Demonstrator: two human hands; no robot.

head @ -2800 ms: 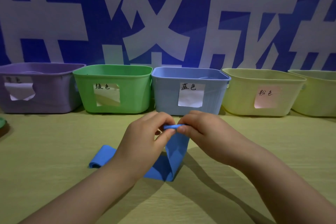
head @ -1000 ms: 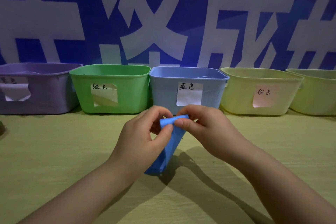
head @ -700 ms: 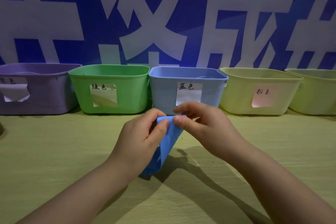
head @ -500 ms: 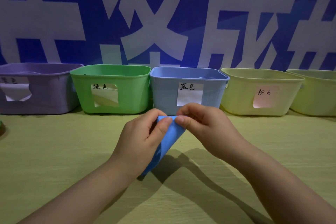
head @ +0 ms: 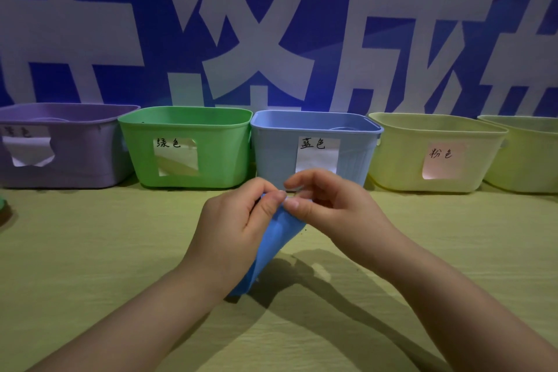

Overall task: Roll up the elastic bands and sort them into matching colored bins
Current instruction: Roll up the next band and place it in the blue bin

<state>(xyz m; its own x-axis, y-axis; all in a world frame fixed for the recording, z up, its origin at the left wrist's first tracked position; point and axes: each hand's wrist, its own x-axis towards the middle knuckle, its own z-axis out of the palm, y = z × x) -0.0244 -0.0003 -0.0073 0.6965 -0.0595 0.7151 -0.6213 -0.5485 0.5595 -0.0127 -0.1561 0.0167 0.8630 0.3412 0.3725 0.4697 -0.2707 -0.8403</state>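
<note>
Above yellow table (head: 90, 251), left hand (head: 232, 232) and right hand (head: 329, 208) pinch a blue band (head: 274, 241), hanging smooth and limp.

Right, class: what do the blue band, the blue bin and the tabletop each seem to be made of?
Blue band: thin, matte rubbery sheet; it hangs limp and creases. Blue bin: moulded plastic, smooth, ribbed wall, rolled rim. Tabletop: probably wood-look laminate, matte; faint grain lines show.

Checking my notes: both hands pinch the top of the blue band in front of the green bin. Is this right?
Wrong bin. In the head view, the left hand and right hand pinch the blue band in front of the blue bin.
</note>
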